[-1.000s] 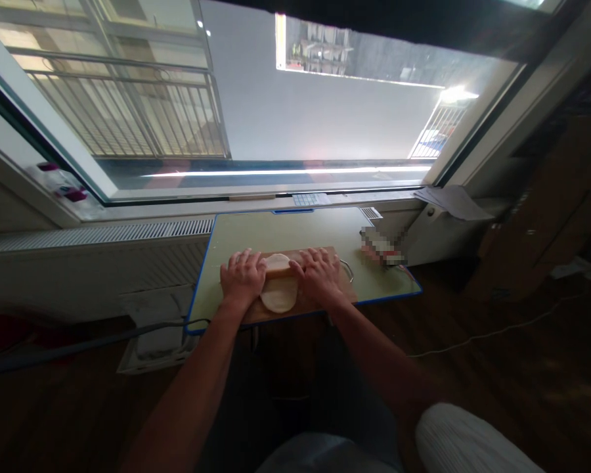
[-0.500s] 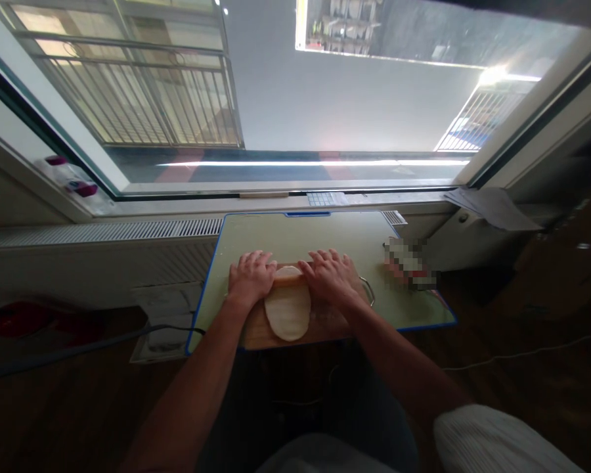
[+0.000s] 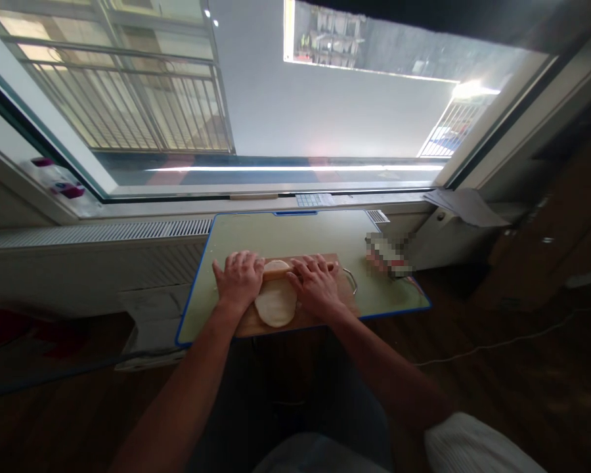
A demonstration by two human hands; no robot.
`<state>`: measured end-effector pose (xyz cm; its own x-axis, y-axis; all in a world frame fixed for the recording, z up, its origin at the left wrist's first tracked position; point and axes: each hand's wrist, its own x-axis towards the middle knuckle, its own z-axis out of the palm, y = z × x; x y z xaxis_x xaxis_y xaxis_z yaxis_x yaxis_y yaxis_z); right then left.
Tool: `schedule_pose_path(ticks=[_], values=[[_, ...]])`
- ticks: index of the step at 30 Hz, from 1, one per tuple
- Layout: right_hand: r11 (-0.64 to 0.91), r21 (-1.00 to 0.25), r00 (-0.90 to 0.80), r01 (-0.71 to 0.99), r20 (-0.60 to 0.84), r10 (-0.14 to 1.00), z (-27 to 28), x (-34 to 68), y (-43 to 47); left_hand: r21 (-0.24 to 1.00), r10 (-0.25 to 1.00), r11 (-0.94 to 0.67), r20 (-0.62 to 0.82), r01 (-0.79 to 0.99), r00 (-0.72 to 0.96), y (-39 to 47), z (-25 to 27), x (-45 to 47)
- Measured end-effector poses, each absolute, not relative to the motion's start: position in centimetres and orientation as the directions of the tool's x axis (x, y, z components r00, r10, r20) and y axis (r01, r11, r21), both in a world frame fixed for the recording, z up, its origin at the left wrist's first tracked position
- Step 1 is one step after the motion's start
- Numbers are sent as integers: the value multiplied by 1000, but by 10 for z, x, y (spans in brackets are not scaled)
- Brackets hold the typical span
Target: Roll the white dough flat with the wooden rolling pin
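A slim wooden rolling pin lies crosswise over the far part of a flat, pale oval of dough. My left hand rests on the pin's left part, fingers curled over it. On its right part sits my right hand, also bent over the pin, with the pin's end showing just past the fingers. Most of the pin is hidden under both hands. Beneath the dough is a brown wooden cutting board with a metal handle at its right side.
The board lies on a pale green, blue-edged table. A pixelated object is at its right side. Behind stand a radiator and a window sill. A bottle is by the window's left, papers on the right.
The camera view has shifted, so the table appears farther left. Both hands stay on the rolling pin; the right hand's fingers have shifted and the pin's right end now shows.
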<state>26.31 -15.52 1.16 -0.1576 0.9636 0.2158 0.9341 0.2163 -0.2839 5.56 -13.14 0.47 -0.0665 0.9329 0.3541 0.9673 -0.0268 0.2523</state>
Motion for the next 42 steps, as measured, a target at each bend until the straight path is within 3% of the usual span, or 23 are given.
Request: schedule_pose_path(ticks=[12, 22, 31, 42], values=[[227, -220, -183, 949, 204, 962, 13, 257, -132, 225, 940, 1, 333, 974, -78, -125, 6, 52], [191, -182, -167, 964, 142, 976, 21, 250, -91, 239, 983, 88, 135, 967, -123, -77, 16, 45], [162, -75, -164, 984, -18, 986, 38, 244, -69, 280, 980, 182, 29, 943, -198, -44, 20, 45], [168, -196, -147, 966, 117, 982, 29, 245, -122, 238, 992, 69, 86, 969, -92, -61, 14, 38]])
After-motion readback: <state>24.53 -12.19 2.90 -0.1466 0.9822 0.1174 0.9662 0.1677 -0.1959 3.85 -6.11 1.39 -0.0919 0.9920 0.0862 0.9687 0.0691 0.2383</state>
